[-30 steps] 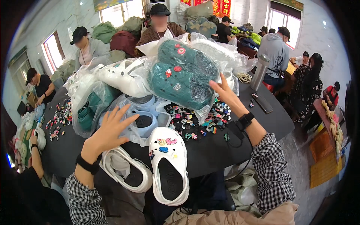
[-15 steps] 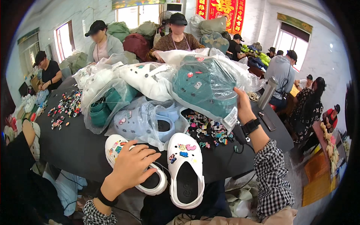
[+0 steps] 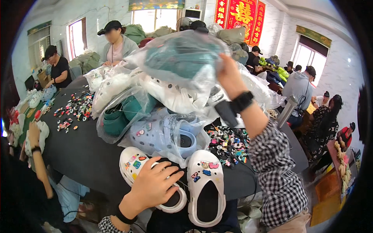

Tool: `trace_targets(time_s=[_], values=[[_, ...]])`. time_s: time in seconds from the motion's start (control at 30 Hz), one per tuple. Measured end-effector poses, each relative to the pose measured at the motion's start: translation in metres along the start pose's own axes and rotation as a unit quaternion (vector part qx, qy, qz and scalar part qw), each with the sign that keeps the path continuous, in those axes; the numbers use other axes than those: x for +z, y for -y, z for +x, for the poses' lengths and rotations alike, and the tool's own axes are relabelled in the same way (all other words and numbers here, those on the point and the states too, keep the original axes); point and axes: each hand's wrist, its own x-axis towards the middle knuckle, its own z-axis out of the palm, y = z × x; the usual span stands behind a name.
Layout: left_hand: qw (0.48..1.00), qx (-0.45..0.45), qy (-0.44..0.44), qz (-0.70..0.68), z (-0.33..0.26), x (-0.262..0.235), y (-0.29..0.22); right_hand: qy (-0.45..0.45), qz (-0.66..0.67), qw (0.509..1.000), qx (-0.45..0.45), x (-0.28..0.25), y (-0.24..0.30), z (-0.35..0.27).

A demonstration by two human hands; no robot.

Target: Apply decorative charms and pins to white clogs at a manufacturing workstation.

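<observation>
My right hand [image 3: 232, 77] is closed on the edge of a clear plastic bag of green clogs [image 3: 182, 58], lifted over the pile and blurred. My left hand [image 3: 152, 190] lies with fingers apart across a white clog [image 3: 132, 163] with colourful charms, near the table's front edge. Right beside it sits another white clog [image 3: 204, 169], its heel toward me. Just beyond them are bagged light-blue clogs [image 3: 153, 134]. Left of those is a bag with dark green clogs [image 3: 114, 121]. Bagged white clogs [image 3: 110, 95] are heaped farther back.
Loose shoe charms [image 3: 229, 143] lie right of the blue clogs, with another charm heap [image 3: 79, 105] at the table's left. A metal bottle [image 3: 286, 110] stands at the right edge. A co-worker [image 3: 115, 44] sits across the dark table [image 3: 74, 151]; others work around the room.
My right hand has raised the bag of green clogs up and leftward, uncovering more charms. My left hand stays over the white clog. The whole view has shifted slightly.
</observation>
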Motion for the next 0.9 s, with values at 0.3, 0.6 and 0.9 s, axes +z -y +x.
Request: trace_targets(time_s=[0.3,0.6,0.9], values=[[1.0,-0.001,0.006,-0.002,-0.001,0.001,-0.002,0.166,0.059,0.977,0.124,0.161,0.002,-0.032],[0.999,0.007,0.002,0.048,-0.005,0.005,0.002,0.287,-0.004,0.953,-0.095,0.04,0.076,-0.094],[0.994,-0.022,-0.049,0.094,-0.023,0.018,-0.03,0.04,-0.18,0.951,-0.246,-0.098,0.194,-0.134]])
